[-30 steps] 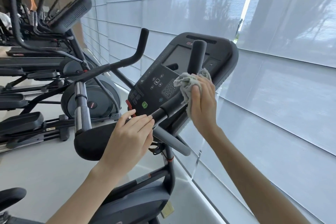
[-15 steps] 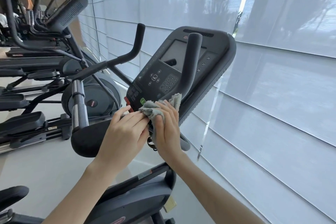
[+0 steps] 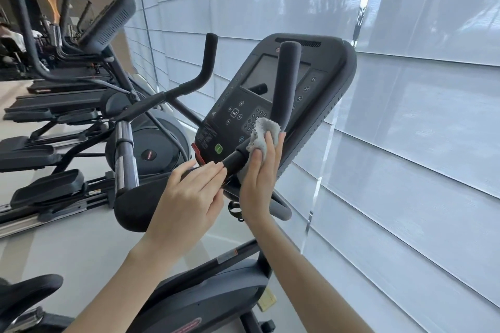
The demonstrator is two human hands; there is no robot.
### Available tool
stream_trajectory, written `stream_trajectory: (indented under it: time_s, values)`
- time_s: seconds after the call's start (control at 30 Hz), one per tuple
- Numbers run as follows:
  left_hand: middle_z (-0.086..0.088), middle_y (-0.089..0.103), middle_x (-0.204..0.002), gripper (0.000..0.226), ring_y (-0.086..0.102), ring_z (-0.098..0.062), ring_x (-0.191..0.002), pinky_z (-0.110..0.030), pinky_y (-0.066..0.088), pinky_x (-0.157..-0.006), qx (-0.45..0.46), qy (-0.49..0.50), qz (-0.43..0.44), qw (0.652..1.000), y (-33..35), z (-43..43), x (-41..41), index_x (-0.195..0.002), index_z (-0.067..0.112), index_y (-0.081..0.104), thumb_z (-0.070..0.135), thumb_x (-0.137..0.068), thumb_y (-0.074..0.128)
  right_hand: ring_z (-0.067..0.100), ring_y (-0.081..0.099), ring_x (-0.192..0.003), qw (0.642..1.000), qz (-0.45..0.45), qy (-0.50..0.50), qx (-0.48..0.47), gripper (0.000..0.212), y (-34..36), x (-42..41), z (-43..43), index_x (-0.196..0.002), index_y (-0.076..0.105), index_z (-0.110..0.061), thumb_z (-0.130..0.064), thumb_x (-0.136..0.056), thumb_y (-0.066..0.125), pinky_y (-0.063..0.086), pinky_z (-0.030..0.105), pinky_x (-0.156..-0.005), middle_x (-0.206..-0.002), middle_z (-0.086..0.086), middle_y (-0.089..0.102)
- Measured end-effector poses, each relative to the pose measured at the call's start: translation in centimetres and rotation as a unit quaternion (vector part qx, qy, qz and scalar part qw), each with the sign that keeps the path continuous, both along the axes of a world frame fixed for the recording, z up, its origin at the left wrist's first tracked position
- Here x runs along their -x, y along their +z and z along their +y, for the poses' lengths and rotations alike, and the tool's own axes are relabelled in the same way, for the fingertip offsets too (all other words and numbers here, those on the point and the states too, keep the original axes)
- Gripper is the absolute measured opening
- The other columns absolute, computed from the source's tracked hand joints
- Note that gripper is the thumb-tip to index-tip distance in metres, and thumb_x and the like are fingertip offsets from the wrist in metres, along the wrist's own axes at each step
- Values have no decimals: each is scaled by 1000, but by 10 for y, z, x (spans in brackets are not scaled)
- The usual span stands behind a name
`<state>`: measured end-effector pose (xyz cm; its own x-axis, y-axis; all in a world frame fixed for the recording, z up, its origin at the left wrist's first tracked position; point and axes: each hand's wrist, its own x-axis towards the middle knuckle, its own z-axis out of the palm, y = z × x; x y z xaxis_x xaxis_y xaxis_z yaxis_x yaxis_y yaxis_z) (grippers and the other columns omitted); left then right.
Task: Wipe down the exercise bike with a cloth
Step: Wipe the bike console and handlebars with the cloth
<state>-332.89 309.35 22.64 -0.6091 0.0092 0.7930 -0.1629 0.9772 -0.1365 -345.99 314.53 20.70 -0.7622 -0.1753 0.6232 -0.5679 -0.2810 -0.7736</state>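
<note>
The exercise bike's dark console (image 3: pixel 319 84) with its screen and keypad stands in front of me, and a black right handlebar (image 3: pixel 286 81) rises in front of it. My right hand (image 3: pixel 259 178) presses a crumpled grey cloth (image 3: pixel 263 134) around the lower bend of that handlebar. My left hand (image 3: pixel 189 197) rests on the centre of the handlebar assembly just left of it, fingers closed over the bar. The left handlebar (image 3: pixel 205 67) angles up to the left. The bike's grey body (image 3: pixel 216 295) is below my arms.
A window wall with pale roller blinds (image 3: pixel 405 143) runs close along the right. A row of elliptical machines (image 3: pixel 81 116) stands to the left on a light floor. The bike's black seat (image 3: pixel 24 292) shows at the bottom left.
My right hand slid the cloth down the right handlebar from near its upper part to the base beside my left hand, then back up a little. My left hand kept its hold.
</note>
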Motion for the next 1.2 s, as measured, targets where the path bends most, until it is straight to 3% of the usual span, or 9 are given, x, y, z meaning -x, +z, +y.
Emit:
stream_trajectory:
  time_s: [0.27, 0.33, 0.43, 0.5, 0.67, 0.83, 0.9, 1.03, 1.2]
  values:
    - [-7, 68, -114, 28, 64, -19, -106, -39, 37, -106, 26, 5, 17, 1000, 2, 2, -9, -112, 2, 68, 12, -89, 55, 10, 14, -143, 989, 128, 40, -64, 37, 4, 4, 35, -133, 45, -28, -37, -100, 30, 14, 29, -117, -152, -8, 24]
    - [-7, 69, -112, 28, 65, -19, -104, -40, 39, -104, 23, 8, 25, 999, 4, 3, -9, -109, 2, 69, 13, -89, 54, 16, 20, -142, 982, 184, 10, -46, 33, 37, 30, 43, -127, 51, -23, -33, -100, 34, 18, 38, -116, -149, -4, 30]
    - [-8, 70, -108, 30, 66, -20, -101, -41, 40, -102, 23, 12, 25, 999, 3, 4, -7, -107, 1, 71, 15, -90, 50, 27, 20, -142, 955, 283, -58, -63, 34, 95, 71, 42, -120, 56, -14, -32, -100, 36, 15, 35, -118, -147, 7, 34]
    - [-8, 71, -106, 31, 67, -21, -99, -42, 41, -100, 19, 13, 25, 999, 3, 5, -5, -105, 2, 71, 16, -90, 49, 34, 24, -139, 911, 374, -133, -114, 32, 130, 95, 36, -115, 61, -8, -29, -100, 40, 19, 35, -116, -144, 14, 39]
    - [-6, 71, -105, 31, 67, -20, -97, -43, 41, -100, 13, 15, 25, 999, 2, 2, -4, -102, 4, 72, 17, -91, 48, 37, 46, -125, 731, 559, -292, -260, 37, 164, 122, 19, -94, 70, -6, -34, -98, 46, 32, 57, -105, -115, 14, 65]
    - [-5, 71, -105, 30, 67, -19, -98, -43, 41, -100, 7, 13, 25, 1000, 0, 2, -5, -103, 3, 72, 17, -90, 49, 31, 61, -102, 642, 638, -318, -282, 44, 137, 118, 23, -69, 66, -5, -30, -99, 46, 33, 52, -107, -71, 8, 64]
    - [-6, 71, -105, 30, 67, -19, -99, -44, 41, -100, 6, 14, 23, 1000, 0, 2, -6, -103, 4, 72, 17, -90, 49, 29, 63, -81, 644, 653, -278, -286, 43, 118, 107, 25, -60, 60, -7, -24, -98, 48, 38, 48, -104, -61, 9, 60]
    - [-6, 71, -107, 31, 66, -18, -102, -43, 41, -101, 1, 14, 15, 1000, 0, 2, -6, -104, 4, 72, 19, -91, 48, 28, 60, -62, 712, 601, -215, -293, 45, 95, 80, 26, -55, 54, -8, -26, -96, 46, 48, 42, -92, -53, 9, 57]
    - [-6, 71, -106, 30, 65, -19, -104, -43, 39, -102, 1, 16, 18, 1000, -1, 2, -3, -103, 4, 72, 19, -91, 49, 23, 60, -78, 748, 522, -91, -399, 48, 90, 51, 23, -65, 50, -15, -36, -100, 23, 41, 36, -86, -69, 1, 62]
